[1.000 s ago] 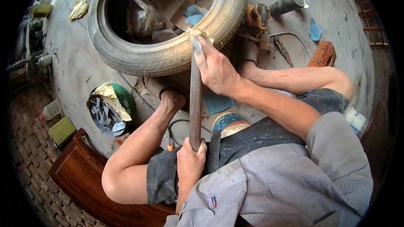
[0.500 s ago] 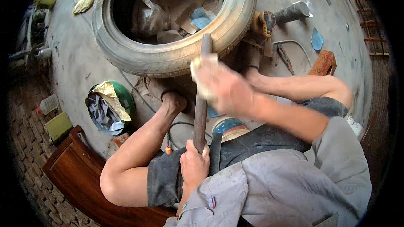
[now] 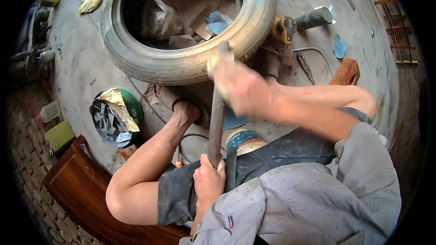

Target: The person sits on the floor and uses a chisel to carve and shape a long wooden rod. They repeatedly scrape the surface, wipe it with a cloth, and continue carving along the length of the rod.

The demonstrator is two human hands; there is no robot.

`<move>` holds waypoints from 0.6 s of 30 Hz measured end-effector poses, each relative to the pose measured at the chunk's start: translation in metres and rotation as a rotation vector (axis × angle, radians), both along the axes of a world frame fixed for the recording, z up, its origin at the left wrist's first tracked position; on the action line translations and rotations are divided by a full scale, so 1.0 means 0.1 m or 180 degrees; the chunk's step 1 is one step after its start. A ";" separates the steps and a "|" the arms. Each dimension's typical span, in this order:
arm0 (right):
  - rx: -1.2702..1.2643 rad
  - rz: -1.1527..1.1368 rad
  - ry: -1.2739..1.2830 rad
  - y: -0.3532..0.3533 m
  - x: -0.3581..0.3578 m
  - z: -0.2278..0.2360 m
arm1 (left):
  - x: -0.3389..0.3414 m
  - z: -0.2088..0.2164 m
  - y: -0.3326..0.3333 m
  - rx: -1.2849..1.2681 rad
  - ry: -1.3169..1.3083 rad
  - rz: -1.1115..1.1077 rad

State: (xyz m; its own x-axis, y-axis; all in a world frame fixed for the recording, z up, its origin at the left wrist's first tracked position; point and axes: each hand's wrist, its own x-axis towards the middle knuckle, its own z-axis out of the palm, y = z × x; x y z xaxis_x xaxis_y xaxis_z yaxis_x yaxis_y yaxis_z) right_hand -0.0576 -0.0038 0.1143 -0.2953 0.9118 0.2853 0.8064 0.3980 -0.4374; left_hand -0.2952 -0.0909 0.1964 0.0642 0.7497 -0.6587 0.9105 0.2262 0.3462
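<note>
A dark brown wooden rod (image 3: 216, 129) slants up from my lap, its far end over the near sidewall of the tyre (image 3: 150, 61); whether they touch I cannot tell. My left hand (image 3: 209, 179) is wrapped round the rod's near end. Higher up, my right hand (image 3: 247, 88) is closed about the rod with a pale yellow piece of sandpaper (image 3: 211, 66), both smeared by motion. The hand hides part of the rod. Inside the tyre lie a clear plastic bag (image 3: 165, 20) and blue scraps (image 3: 216, 22).
To the left stands a green bucket (image 3: 133, 109) with grey cloth and yellow paper. A power tool (image 3: 286, 29), a dark cylinder (image 3: 314, 19), a dark-handled tool (image 3: 304, 67) and an orange-brown block (image 3: 346, 71) lie right of the tyre. A cord (image 3: 147, 100) crosses the floor near my foot.
My right hand and the sandpaper sit slightly lower along the rod, still blurred. My left hand keeps its grip on the near end. The view has shifted slightly.
</note>
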 end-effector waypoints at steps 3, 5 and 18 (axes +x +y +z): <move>-0.0027 0.0106 0.0151 -0.25 -0.12 0.07 | -0.02 -0.03 -0.02 0.0052 -0.0109 -0.0045; 0.0146 0.0077 -0.0181 0.14 0.24 -0.06 | 0.01 -0.06 0.02 0.0071 -0.0089 -0.0032; 0.0198 -0.0368 0.0224 1.03 0.50 -0.45 | -0.02 0.00 -0.01 0.0127 -0.0234 -0.0096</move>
State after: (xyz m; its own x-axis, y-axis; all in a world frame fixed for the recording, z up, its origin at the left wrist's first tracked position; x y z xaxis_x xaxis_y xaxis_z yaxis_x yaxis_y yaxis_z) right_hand -0.0076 0.0997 0.0691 -0.1666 0.9184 0.3588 0.8166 0.3324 -0.4719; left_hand -0.2972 -0.0918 0.1963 0.1343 0.7721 -0.6211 0.8885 0.1837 0.4205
